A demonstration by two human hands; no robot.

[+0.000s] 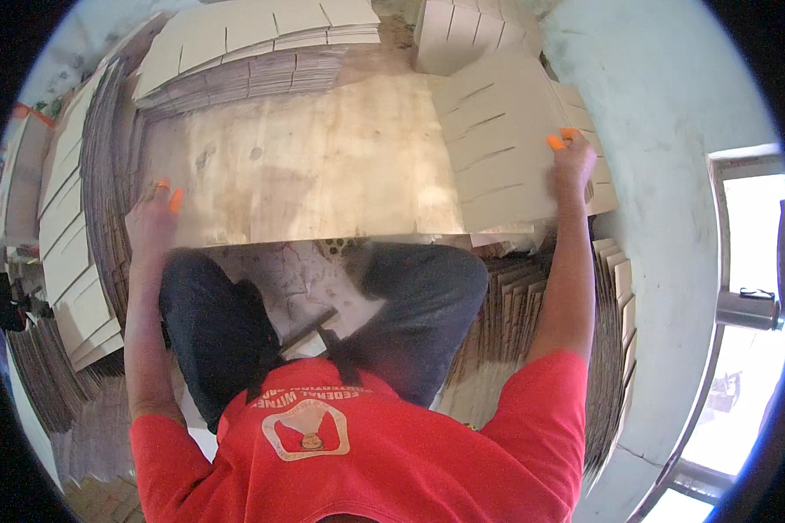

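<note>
My right hand (572, 166) is closed on the right edge of a tan slotted cardboard sheet (488, 139), its orange-covered fingertips against the sheet. The sheet lies slanted over the right part of a pale wooden board (323, 166), with more slotted cardboard (600, 187) under and beside it. At the board's left end is my left hand (153, 218), slightly blurred. Orange covers show on its thumb and one finger, which stand apart, and nothing is seen between them.
Stacked slotted cardboard (262, 39) lies along the board's far side, with another stack (475, 35) at far right. A tall pile (74, 218) stands on the left. More sheets (515, 296) stand on edge below the board at right. A pale wall (663, 174) and window (750, 235) bound the right.
</note>
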